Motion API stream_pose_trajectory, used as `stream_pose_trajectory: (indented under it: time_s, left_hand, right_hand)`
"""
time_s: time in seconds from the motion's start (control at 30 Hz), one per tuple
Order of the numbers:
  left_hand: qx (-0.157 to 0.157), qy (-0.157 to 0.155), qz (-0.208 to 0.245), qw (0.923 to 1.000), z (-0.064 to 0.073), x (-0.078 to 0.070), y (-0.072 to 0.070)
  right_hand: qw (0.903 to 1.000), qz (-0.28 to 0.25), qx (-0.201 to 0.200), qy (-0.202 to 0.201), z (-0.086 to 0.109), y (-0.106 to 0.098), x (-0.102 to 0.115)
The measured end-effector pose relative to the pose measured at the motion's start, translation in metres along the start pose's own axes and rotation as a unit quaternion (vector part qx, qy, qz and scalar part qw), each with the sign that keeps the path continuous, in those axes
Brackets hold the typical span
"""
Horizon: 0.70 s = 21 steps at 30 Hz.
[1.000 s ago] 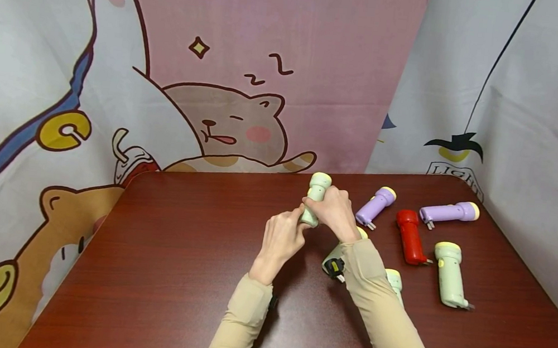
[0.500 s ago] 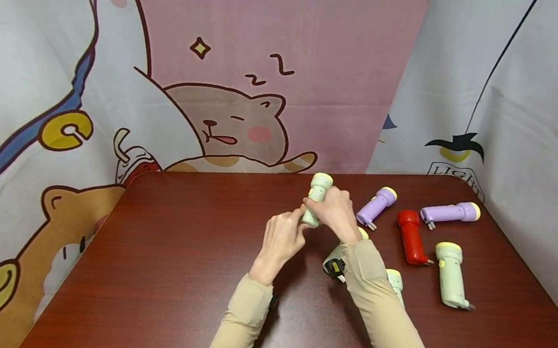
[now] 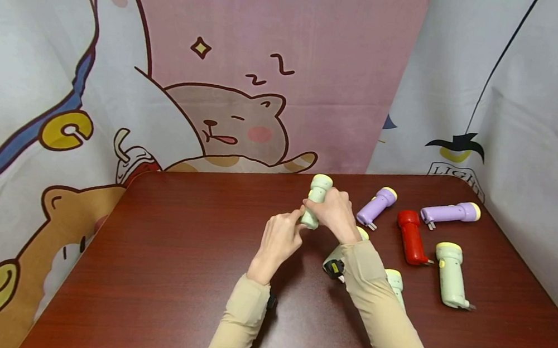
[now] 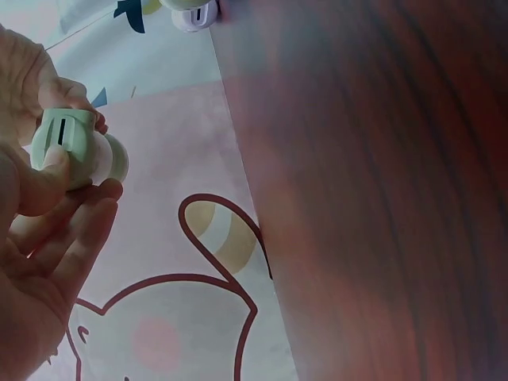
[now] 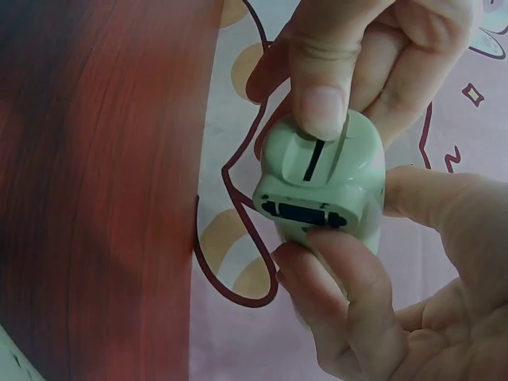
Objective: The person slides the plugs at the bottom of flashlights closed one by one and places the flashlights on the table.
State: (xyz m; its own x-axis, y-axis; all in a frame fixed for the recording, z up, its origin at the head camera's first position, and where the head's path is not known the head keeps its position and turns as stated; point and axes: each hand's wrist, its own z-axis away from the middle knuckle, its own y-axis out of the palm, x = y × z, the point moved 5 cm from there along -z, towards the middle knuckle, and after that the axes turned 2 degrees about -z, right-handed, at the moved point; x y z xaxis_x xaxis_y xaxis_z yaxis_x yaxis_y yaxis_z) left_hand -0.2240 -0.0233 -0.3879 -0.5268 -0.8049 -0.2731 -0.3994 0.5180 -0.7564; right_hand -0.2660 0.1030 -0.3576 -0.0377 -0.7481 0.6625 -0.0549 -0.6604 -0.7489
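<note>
A pale green flashlight (image 3: 318, 197) with a cream lens rim is held up over the far part of the table, its base toward me. My right hand (image 3: 337, 213) grips its body from the right. At the base end, my left hand (image 3: 280, 241) has its thumb on the slotted plug slider (image 4: 65, 131), with fingers around the lower side. The right wrist view shows the left thumb pressed at one end of the slot (image 5: 312, 161). Below the slot is a dark recess (image 5: 303, 213) in the base, and no plug prongs show there.
Around the right side of the brown table (image 3: 174, 265) lie two purple flashlights (image 3: 376, 207), a red flashlight (image 3: 411, 237) and a green flashlight (image 3: 451, 274), with prongs out. Two more green flashlights (image 3: 394, 283) are partly hidden by my right sleeve. Cartoon-printed cloth stands behind.
The held flashlight has tipped or dropped very slightly, and my left hand and wrist have shifted a little left. The right hand and the flashlights on the table stay put.
</note>
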Motion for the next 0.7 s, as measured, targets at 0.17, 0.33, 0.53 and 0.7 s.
stream_pose_trajectory:
  time_s: [0.17, 0.33, 0.53, 0.7]
  left_hand:
    - [0.014, -0.008, 0.002, 0.9999, 0.0, 0.006, 0.0]
    - [0.044, -0.008, -0.01, 0.9989, -0.001, 0.011, 0.001]
    - [0.072, -0.026, -0.002, 0.9971, -0.001, 0.021, -0.002]
    - [0.086, -0.075, 0.03, 0.9931, 0.0, 0.041, -0.01]
  right_hand:
    - [0.9999, -0.007, -0.004, -0.008, -0.003, 0.006, 0.001]
    - [0.9996, -0.021, -0.004, -0.018, -0.008, 0.014, -0.001]
    - [0.9996, -0.023, 0.001, -0.015, -0.017, 0.027, -0.003]
    - [0.9993, -0.033, 0.008, -0.019, -0.023, 0.045, 0.001]
